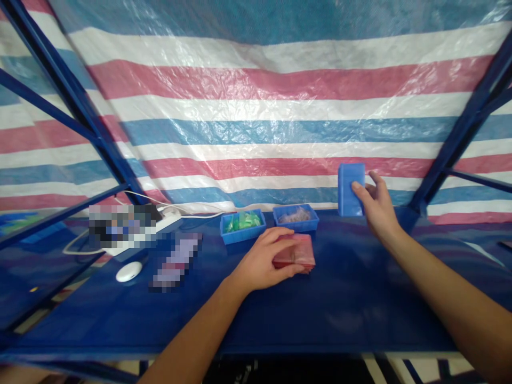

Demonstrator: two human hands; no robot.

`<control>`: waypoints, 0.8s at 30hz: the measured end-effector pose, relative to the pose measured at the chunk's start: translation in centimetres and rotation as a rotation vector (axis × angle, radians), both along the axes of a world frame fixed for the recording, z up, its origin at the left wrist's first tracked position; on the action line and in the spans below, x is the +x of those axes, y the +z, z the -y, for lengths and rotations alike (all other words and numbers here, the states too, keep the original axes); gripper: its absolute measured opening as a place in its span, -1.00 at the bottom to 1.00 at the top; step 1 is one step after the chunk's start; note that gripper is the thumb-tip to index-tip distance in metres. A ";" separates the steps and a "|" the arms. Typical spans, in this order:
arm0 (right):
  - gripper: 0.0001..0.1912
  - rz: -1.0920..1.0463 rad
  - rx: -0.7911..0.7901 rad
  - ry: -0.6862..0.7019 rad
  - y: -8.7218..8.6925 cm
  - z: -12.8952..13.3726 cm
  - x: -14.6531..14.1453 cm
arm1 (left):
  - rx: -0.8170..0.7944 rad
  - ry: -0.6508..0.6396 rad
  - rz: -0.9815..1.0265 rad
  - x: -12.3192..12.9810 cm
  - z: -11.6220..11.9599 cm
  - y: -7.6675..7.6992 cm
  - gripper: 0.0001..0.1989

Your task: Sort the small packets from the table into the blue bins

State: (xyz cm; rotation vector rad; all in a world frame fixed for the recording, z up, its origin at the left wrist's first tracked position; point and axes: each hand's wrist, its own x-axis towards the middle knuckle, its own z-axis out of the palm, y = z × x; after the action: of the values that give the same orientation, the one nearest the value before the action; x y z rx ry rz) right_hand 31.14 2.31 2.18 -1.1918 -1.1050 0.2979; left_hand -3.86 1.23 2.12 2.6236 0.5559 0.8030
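Striped plastic sheeting (280, 82) hangs behind a glossy blue tabletop (340, 314), with blue metal posts (104, 144) sloping at either side. Seen from the head, the left hand (262, 261) lies over a stack of red packets (305, 250) on the tabletop, its fingers spread and bent across the top, thumb along the near edge; whether it grips or merely steadies them I cannot tell. Clear of the surface, the right hand (378, 210) pinches a blue plastic container (347, 194) upright by its side, thumb on the face, the other fingers apart and partly extended.

That one-sided hold is, I judge, the weak point: the container could swivel or slip off the thumb. The red packets look slick and are not quite squared up, so a sideways push from the left hand might fan them out or topple the pile. Just beyond it stand two shallow trays, one with green packets (248, 218), the other with what are probably clear packets (296, 215), though glare and softness make that unsure; a low sweep forward could knock either.

Farther left, a power strip (170, 221), loose white cables (200, 215), a white oval device (128, 271) and a pixelated flat item (178, 261) crowd the tabletop; an arm straying there could snag a cable.
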 end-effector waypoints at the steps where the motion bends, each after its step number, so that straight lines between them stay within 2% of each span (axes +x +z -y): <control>1: 0.02 -0.011 -0.030 0.005 -0.4 -0.5 0.7 | -0.022 -0.009 -0.013 0.1 -0.1 -0.2 -0.41; 4: 0.21 -0.032 -0.128 0.060 -1.3 -1.7 2.3 | -0.109 -0.015 -0.033 0.0 -0.7 -0.6 -0.42; 8: 0.44 -0.036 -0.257 0.225 -2.5 -2.1 3.7 | -0.200 -0.014 -0.028 -0.7 -1.3 -0.6 -0.48; 11: 0.51 0.029 -0.343 0.264 -3.2 -1.9 4.7 | -0.217 -0.008 -0.047 -1.0 -1.5 -0.7 -0.43; 15: 0.37 0.090 -0.405 0.325 -3.4 -1.2 6.1 | -0.235 0.002 -0.058 -1.1 -1.6 -1.0 -0.27; 21: -0.06 0.155 -0.630 0.468 -2.3 -0.4 8.0 | -0.293 -0.013 -0.038 -1.0 -1.7 -1.2 -0.28; 24: -0.05 0.222 -0.668 0.416 -2.5 -0.5 8.3 | -0.294 -0.013 -0.039 -1.0 -1.7 -1.2 -0.29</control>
State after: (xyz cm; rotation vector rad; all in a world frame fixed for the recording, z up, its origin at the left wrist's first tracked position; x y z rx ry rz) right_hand 39.47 2.84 -0.28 -1.5946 -1.5105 0.9271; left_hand -4.84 2.91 0.95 2.3746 0.6165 0.6154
